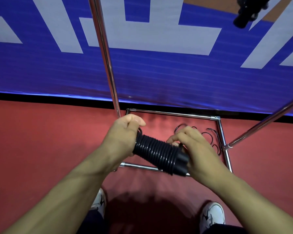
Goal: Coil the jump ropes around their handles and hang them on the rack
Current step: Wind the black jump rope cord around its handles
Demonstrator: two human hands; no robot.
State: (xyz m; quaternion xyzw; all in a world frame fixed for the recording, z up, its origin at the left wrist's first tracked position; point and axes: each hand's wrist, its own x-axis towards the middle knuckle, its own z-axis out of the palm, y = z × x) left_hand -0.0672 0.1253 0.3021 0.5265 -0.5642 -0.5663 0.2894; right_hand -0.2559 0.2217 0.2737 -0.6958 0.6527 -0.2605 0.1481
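I have the black jump rope, wound in tight plastic coils round its handles (pixel 156 154), held in the air between both hands above the chrome tube rack's floor frame (pixel 172 113). My left hand (pixel 123 134) is curled round the far end of the bundle, thumb on top; my right hand (pixel 193 146) holds the near end, its fingertips (pixel 172 140) pinching what looks like the last turn of cord. I judge the main risk is that last turn: if my right fingers let go before the end is tucked, the stiff coils could spring loose and unwind. A second risk is dropping the bundle into the loose black cord loops on the red floor (pixel 208 135) inside the frame, where the ropes could tangle. There are no true containers here; that frame encloses only those loose loops.
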